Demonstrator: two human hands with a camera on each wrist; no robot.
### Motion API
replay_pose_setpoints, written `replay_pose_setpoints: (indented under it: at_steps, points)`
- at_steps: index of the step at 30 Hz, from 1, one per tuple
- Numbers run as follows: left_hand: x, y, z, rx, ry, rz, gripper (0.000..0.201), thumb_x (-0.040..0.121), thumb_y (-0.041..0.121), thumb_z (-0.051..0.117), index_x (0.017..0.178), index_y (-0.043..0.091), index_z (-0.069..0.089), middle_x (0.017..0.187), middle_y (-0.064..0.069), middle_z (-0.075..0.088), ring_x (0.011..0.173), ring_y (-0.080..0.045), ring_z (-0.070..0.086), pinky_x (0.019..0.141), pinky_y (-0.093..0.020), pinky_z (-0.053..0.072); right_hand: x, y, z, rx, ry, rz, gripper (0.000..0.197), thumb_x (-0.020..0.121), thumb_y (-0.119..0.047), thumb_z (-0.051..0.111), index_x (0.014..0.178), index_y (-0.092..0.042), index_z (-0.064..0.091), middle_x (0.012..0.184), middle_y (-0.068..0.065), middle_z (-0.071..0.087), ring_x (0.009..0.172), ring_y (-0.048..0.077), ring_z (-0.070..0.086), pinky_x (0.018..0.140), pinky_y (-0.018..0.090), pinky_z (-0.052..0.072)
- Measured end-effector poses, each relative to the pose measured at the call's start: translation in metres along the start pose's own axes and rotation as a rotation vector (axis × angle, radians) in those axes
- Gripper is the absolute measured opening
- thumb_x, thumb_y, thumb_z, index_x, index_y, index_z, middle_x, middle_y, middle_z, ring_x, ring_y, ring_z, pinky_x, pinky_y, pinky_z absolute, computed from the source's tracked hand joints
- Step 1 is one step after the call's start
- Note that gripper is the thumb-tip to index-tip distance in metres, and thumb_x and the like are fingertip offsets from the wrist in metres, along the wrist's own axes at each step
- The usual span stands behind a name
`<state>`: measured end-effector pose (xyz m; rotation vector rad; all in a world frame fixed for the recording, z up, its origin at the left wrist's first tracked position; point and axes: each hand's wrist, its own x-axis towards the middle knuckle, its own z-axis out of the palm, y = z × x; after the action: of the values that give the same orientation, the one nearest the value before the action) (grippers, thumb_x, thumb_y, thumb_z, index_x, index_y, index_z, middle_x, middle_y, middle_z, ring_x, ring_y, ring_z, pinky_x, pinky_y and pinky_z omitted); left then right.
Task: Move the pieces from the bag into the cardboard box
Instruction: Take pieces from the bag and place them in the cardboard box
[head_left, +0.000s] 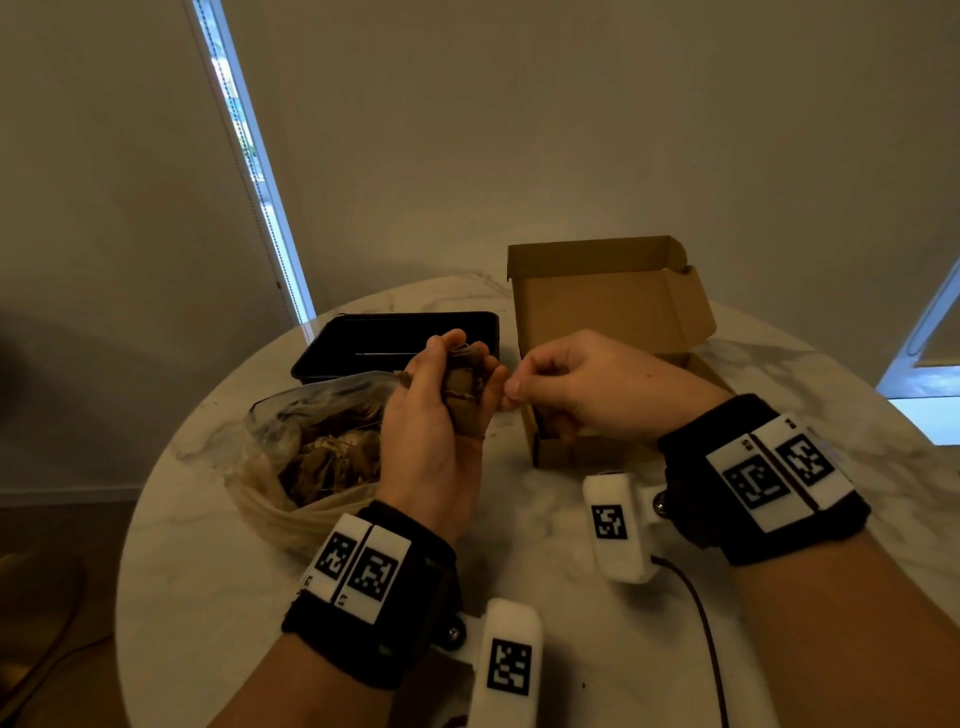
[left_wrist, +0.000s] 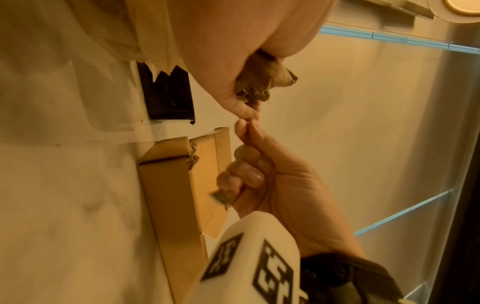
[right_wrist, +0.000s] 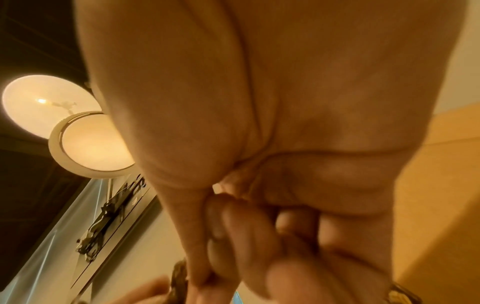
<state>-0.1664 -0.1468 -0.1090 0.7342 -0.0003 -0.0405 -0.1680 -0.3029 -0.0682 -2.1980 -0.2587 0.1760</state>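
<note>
My left hand (head_left: 441, 415) grips a clump of brown pieces (head_left: 465, 384) above the table, between the bag and the box. The clear plastic bag (head_left: 311, 452) lies open at the left with several brown pieces inside. The cardboard box (head_left: 587, 452) stands open at the right, its lid (head_left: 613, 312) raised. My right hand (head_left: 566, 384) hovers over the box's left edge with curled fingers, thumb and forefinger pinched together against my left fingertips. In the left wrist view a small brown piece (left_wrist: 220, 198) sticks out from under its lower fingers (left_wrist: 244, 176), and a piece (left_wrist: 193, 158) lies in the box (left_wrist: 166, 195).
A black plastic tray (head_left: 395, 332) sits behind the bag on the round marble table (head_left: 234, 597). A black cable (head_left: 696, 613) runs across the table near my right wrist. The table edge curves close on the left and right.
</note>
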Motion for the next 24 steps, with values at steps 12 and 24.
replay_pose_setpoints:
  at_steps: [12, 24]
  points:
    - [0.000, -0.005, -0.001, 0.062, -0.060, -0.229, 0.027, 0.098, 0.032, 0.063, 0.114, 0.010, 0.066, 0.098, -0.014, 0.071, 0.087, -0.022, 0.071, 0.074, -0.033, 0.063, 0.001, 0.002, -0.013, 0.415, 0.244, -0.147, 0.024, 0.103, -0.029, 0.057, 0.092, -0.013, 0.072, 0.055, -0.008, 0.040, 0.043, 0.007, 0.032, 0.040, 0.020, 0.031]
    - [-0.003, -0.004, -0.001, 0.055, -0.223, -0.375, 0.044, 0.094, 0.043, 0.064, 0.125, 0.011, 0.069, 0.099, -0.009, 0.072, 0.085, -0.016, 0.066, 0.066, -0.022, 0.059, -0.003, -0.007, -0.016, 0.662, 0.341, -0.271, 0.021, 0.103, -0.025, 0.055, 0.094, -0.016, 0.072, 0.063, -0.005, 0.039, 0.049, 0.008, 0.030, 0.042, 0.020, 0.026]
